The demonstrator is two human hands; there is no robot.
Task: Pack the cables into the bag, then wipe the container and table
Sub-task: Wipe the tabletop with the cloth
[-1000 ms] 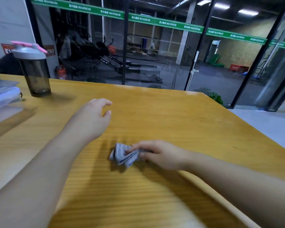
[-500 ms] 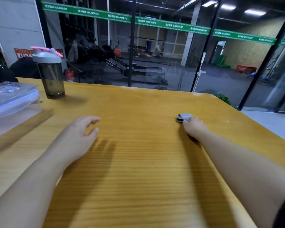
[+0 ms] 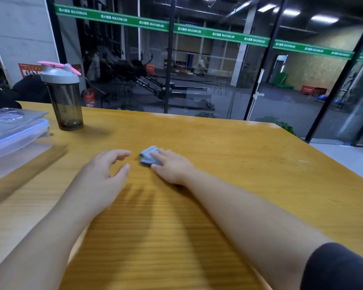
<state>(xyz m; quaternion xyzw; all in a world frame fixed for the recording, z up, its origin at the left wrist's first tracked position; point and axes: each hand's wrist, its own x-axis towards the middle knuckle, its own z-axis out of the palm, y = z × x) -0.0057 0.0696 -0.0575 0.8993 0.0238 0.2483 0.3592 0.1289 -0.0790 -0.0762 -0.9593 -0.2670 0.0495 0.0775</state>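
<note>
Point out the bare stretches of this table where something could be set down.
Bare wood runs from the right hand and cloth to the table's right and far edges. The near strip between the forearms is bare. The left is crowded: container, shaker bottle.

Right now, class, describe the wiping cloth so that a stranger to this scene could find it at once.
Start at the wide yellow wooden table. Near its middle, the person's right hand presses flat on a small crumpled grey-blue cloth. It is the only soft thing there: the clear plastic lidded container and smoky shaker bottle stand far left.
</note>
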